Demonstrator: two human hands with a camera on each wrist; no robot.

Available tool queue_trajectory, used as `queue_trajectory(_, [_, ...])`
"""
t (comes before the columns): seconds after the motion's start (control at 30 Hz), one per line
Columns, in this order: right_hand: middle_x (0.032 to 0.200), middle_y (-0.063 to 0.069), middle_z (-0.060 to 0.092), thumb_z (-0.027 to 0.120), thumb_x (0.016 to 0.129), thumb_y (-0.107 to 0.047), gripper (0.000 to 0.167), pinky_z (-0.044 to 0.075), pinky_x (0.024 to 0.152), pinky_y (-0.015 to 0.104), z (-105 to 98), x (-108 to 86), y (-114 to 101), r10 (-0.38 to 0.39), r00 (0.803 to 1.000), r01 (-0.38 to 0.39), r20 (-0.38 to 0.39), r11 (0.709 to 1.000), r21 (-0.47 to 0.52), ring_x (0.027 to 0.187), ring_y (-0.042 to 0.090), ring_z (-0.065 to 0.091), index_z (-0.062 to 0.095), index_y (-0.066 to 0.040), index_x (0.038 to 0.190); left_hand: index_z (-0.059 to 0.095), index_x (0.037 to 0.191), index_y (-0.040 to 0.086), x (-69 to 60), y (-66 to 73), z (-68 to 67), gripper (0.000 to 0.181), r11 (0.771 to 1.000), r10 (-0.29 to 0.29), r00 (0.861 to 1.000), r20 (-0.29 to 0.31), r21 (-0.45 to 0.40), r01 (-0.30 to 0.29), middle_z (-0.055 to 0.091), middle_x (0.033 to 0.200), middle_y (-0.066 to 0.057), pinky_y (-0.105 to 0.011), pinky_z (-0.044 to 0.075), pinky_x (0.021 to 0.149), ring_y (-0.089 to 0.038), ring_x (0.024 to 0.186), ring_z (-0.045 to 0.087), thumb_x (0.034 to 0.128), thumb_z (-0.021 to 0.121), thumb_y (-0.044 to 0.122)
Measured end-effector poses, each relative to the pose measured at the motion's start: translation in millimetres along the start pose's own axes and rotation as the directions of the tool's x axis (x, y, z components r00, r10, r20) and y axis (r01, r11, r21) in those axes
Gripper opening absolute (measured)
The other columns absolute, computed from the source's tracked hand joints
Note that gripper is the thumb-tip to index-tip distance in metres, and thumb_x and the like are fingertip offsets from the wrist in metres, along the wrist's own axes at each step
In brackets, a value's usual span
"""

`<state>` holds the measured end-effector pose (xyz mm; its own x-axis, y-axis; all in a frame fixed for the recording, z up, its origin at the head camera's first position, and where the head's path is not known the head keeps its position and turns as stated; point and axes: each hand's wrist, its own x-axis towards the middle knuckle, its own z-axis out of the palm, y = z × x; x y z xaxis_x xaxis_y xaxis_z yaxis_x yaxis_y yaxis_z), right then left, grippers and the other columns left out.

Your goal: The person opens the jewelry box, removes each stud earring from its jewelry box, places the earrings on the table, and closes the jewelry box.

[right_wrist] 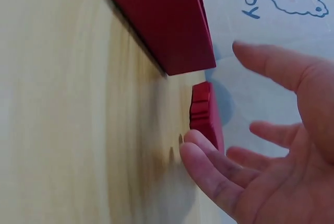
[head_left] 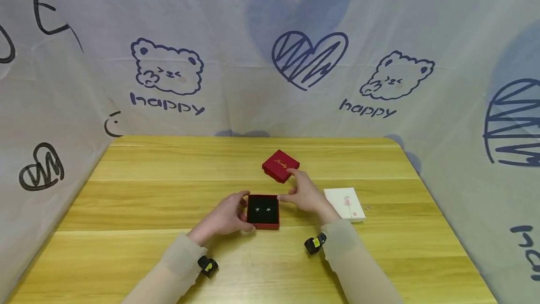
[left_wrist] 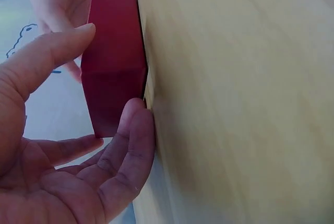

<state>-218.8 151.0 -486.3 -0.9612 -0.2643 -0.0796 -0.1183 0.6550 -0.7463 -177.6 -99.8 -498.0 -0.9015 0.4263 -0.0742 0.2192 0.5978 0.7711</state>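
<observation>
The red box (head_left: 266, 226) rests on the wooden table (head_left: 168, 191), nearer the person than the red lid (head_left: 278, 165) and slightly to the left of it. Its uncovered face points straight up; seen from the head camera it is close to square (so no clear long axis shows), with its sides running roughly along and across the table, whereas the lid sits askew, one corner towards the person.

The walls are a plain deep red, matt and sharp-cornered in the left wrist view. Inside, a black insert (head_left: 263, 218) fills it nearly to the rim, and two small silvery stars (head_left: 268, 209) sit on it side by side in a left-to-right row. The lid's top carries slanting gold script.

Nearer than the lid and to its left, the left hand (head_left: 225, 215) holds the box by its left side, thumb at the near corner, fingers curved along the wall. The right hand (head_left: 305, 194), just to the near right of the lid, has its thumb and fingers spread wide around nothing; whether its forefinger touches the lid I cannot tell. Farther right of the lid, and nearer, lies a white box (head_left: 339, 201) with a pink flower.
</observation>
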Motion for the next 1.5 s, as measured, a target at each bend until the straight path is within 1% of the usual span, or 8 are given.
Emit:
queue_trajectory(0.17, [0.136,0.017,0.049,0.080,0.083,-0.033,0.086,0.052,0.078,0.037,2.1,-12.8,-0.1,-0.051,0.994,0.045,0.096,0.997,0.063,0.102,0.027,0.058,0.034,-0.009,0.151,0.038,0.143,-0.008,-2.8,-1.7,-1.3,0.094,1.000,-0.004,1.000,0.003,-0.006,0.004,0.058,0.114,-0.016,-0.031,0.052,0.071,-0.015,0.079,0.061,0.0681,0.090,0.016])
queue_trajectory(0.33, [0.146,0.015,0.041,0.083,0.078,-0.036,0.094,0.050,0.085,0.042,6.7,-19.9,2.5,-0.124,0.974,0.101,0.192,0.987,0.125,0.113,0.031,0.056,0.032,-0.010,0.153,0.039,0.142,-0.008,-3.6,-3.0,-1.6,0.092,1.000,-0.001,1.000,-0.004,-0.029,0.001,0.059,0.112,-0.017,-0.031,0.053,0.070,-0.015,0.079,0.062,0.0687,0.090,0.015])
queue_trajectory(0.43, [0.148,0.014,0.039,0.086,0.075,-0.033,0.099,0.048,0.089,0.043,10.2,-22.8,2.9,-0.146,0.966,0.114,0.215,0.982,0.153,0.116,0.032,0.053,0.031,-0.011,0.153,0.039,0.142,-0.009,-4.4,-2.7,-2.5,0.091,0.999,0.003,1.000,-0.007,-0.038,-0.003,0.059,0.111,-0.017,-0.031,0.053,0.069,-0.016,0.078,0.063,0.0690,0.089,0.013])
queue_trajectory(0.6, [0.148,0.015,0.038,0.089,0.072,-0.022,0.102,0.044,0.096,0.048,14.4,-26.0,0.9,-0.161,0.961,0.119,0.227,0.975,0.187,0.118,0.034,0.048,0.029,-0.010,0.154,0.039,0.142,-0.010,-5.8,-1.8,-3.6,0.091,0.999,0.002,1.000,-0.006,-0.044,-0.003,0.059,0.111,-0.017,-0.031,0.053,0.069,-0.016,0.078,0.063,0.0698,0.089,0.012])
queue_trajectory(0.77, [0.150,0.015,0.035,0.089,0.071,-0.018,0.103,0.041,0.101,0.048,17.6,-27.3,1.1,-0.173,0.958,0.130,0.227,0.972,0.195,0.122,0.034,0.046,0.028,-0.009,0.154,0.038,0.142,-0.011,-6.4,-1.4,-4.2,0.091,0.999,0.002,1.000,-0.006,-0.046,-0.002,0.058,0.110,-0.017,-0.031,0.053,0.069,-0.016,0.078,0.062,0.0699,0.089,0.011])
queue_trajectory(1.17, [0.134,0.013,0.049,0.089,0.071,-0.021,0.093,0.039,0.103,0.048,23.7,-27.8,2.9,-0.171,0.968,0.161,0.186,0.985,0.067,0.117,0.031,0.048,0.039,-0.002,0.147,0.036,0.142,-0.011,-5.0,-2.1,-1.1,0.090,0.999,0.015,1.000,0.009,-0.050,-0.014,0.059,0.109,-0.016,-0.030,0.053,0.068,-0.014,0.076,0.062,0.0712,0.088,0.010])
queue_trajectory(1.33, [0.135,0.013,0.050,0.089,0.072,-0.023,0.093,0.035,0.105,0.049,23.5,-28.7,2.1,-0.148,0.969,0.138,0.196,0.988,0.063,0.119,0.031,0.048,0.039,-0.004,0.148,0.038,0.144,-0.007,-4.4,0.3,-3.1,0.088,0.999,0.002,1.000,-0.010,-0.034,-0.002,0.059,0.110,-0.013,-0.030,0.052,0.068,-0.013,0.075,0.060,0.0735,0.087,0.013])
queue_trajectory(1.5, [0.134,0.012,0.052,0.089,0.073,-0.026,0.092,0.035,0.106,0.049,23.9,-27.5,3.9,-0.133,0.970,0.125,0.204,0.991,0.052,0.119,0.029,0.049,0.040,-0.006,0.148,0.048,0.139,-0.001,-1.3,2.1,-5.6,0.073,0.998,0.057,0.996,-0.063,-0.005,-0.057,0.059,0.108,-0.012,-0.032,0.051,0.067,-0.015,0.074,0.058,0.0775,0.084,0.012])
